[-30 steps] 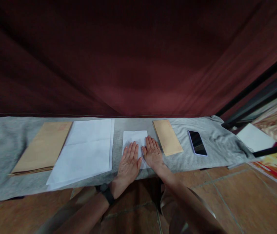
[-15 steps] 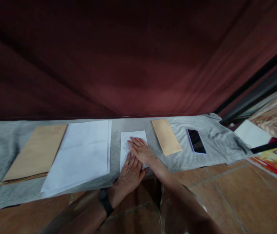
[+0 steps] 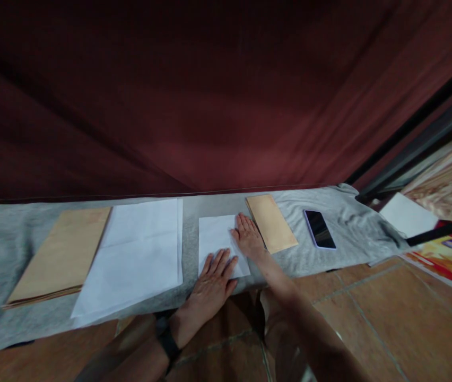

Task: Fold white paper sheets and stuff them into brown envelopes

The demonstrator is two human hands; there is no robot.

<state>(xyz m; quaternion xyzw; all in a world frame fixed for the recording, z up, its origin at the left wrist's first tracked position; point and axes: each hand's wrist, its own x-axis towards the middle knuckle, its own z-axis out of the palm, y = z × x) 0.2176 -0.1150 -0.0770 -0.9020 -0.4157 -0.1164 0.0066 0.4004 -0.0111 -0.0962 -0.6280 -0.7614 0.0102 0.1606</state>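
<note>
A small folded white sheet lies on the grey cloth in front of me. My left hand lies flat with spread fingers on the sheet's near edge; a dark band is on that wrist. My right hand presses flat on the sheet's right side, next to a tan envelope. Neither hand grips anything.
A stack of white paper and a pile of tan envelopes lie to the left. A black phone rests right of the single envelope. A dark red curtain hangs behind. Tiled floor is below, and black rails and printed material are at the right.
My right hand slid from the middle of the folded sheet to its right side. My left hand stayed at the near edge.
</note>
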